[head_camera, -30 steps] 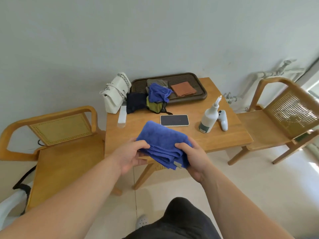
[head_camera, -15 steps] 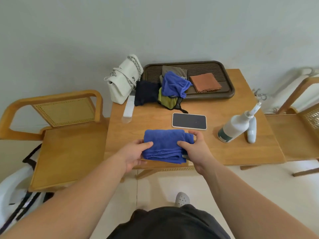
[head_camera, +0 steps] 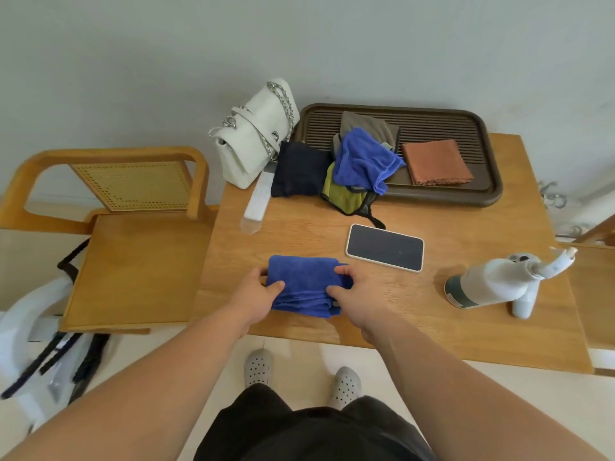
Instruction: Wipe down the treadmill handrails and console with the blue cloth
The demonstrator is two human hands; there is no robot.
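A folded blue cloth (head_camera: pixel 304 281) lies on the wooden table (head_camera: pixel 432 327) near its front edge. My left hand (head_camera: pixel 254 294) grips the cloth's left side, thumb on top. My right hand (head_camera: pixel 357 291) grips its right side, fingers pinched over the fold. A second, crumpled blue cloth (head_camera: pixel 364 159) sits at the back of the table, on a pile of other cloths. No treadmill is in view.
A phone (head_camera: pixel 385 246) lies just behind my right hand. A white spray bottle (head_camera: pixel 492 282) lies on the right. At the back are a dark tray (head_camera: pixel 486 181) with an orange cloth (head_camera: pixel 436 162), a white handbag (head_camera: pixel 254 134) and a remote (head_camera: pixel 258 202). Wooden chairs (head_camera: pixel 133 261) flank the table.
The folded blue cloth has gone from held in the air in front of the table down onto the tabletop, both hands still on it. The view has tilted down and closer.
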